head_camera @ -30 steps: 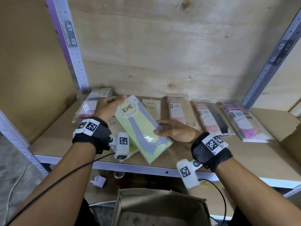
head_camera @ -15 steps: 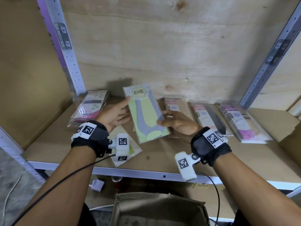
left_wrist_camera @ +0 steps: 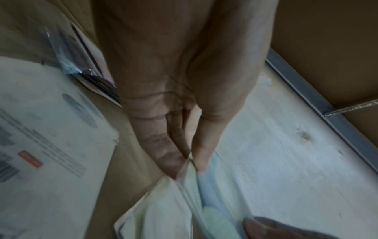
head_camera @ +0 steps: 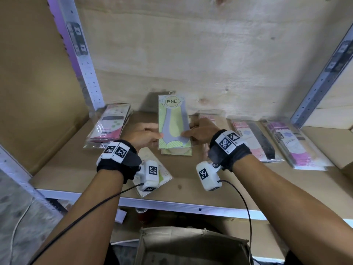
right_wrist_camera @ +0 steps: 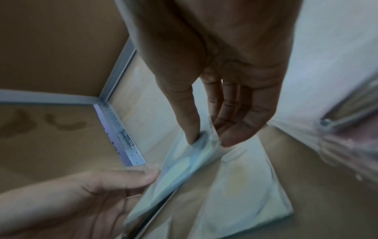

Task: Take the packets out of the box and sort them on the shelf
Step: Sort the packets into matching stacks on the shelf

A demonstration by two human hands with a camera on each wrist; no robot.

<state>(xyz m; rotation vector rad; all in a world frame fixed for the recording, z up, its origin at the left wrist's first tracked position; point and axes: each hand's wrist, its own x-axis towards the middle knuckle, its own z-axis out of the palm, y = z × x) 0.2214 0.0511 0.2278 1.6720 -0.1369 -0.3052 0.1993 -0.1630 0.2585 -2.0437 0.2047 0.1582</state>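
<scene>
We hold the green packet upright now, mid-frame on the shelf

Our left hand (head_camera: 142,135) pinches the green packet (head_camera: 172,121) at its left edge, our right hand (head_camera: 202,131) its right; earlier tilted, it now stands against the shelf (head_camera: 191,180) back, above another green packet (head_camera: 176,152).

Bare forearms, no sleeves. Black wristband (head_camera: 116,164) on left wrist, another (head_camera: 230,152) on right, each topped with white square-code tags. Beside each wristband: white camera block (head_camera: 150,175), coded sticker, thin black cable (head_camera: 91,211) trailing.
</scene>
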